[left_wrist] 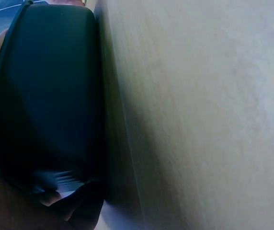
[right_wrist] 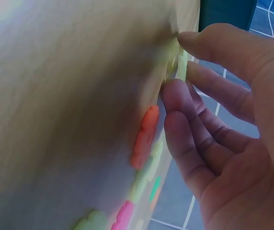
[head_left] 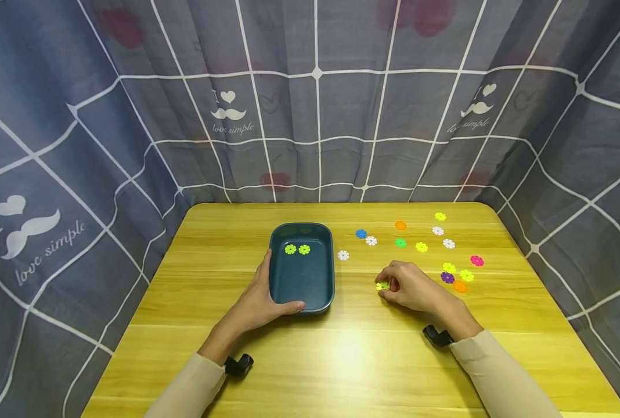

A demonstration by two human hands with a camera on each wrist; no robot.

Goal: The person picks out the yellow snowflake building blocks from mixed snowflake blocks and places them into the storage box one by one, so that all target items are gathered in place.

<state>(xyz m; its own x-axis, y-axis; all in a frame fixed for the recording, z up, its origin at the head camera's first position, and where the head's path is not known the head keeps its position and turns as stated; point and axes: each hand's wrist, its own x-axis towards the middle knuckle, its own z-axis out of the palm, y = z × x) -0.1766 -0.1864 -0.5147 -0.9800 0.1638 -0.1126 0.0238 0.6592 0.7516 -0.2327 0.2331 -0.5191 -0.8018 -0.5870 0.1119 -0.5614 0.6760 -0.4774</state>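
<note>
A dark teal rectangular tray (head_left: 302,284) stands on the table with two yellow-green snowflake discs (head_left: 304,249) lying inside it, towards its far end. My left hand (head_left: 258,299) grips the tray's near left corner, thumb over the near rim and fingers along the left side. The tray's outer wall (left_wrist: 46,96) fills much of the left wrist view. To the right of the tray, my right hand (head_left: 409,287) pinches a yellow-green snowflake disc (head_left: 381,286) between thumb and fingers, close to the tabletop. The fingers partly cover that disc.
Several loose snowflake discs are scattered on the table's right side, among them a white one (head_left: 343,255) near the tray, a blue one (head_left: 361,234), a pink one (head_left: 477,260) and a purple one (head_left: 447,277). A grey checked curtain (head_left: 289,116) surrounds the wooden table (head_left: 195,267).
</note>
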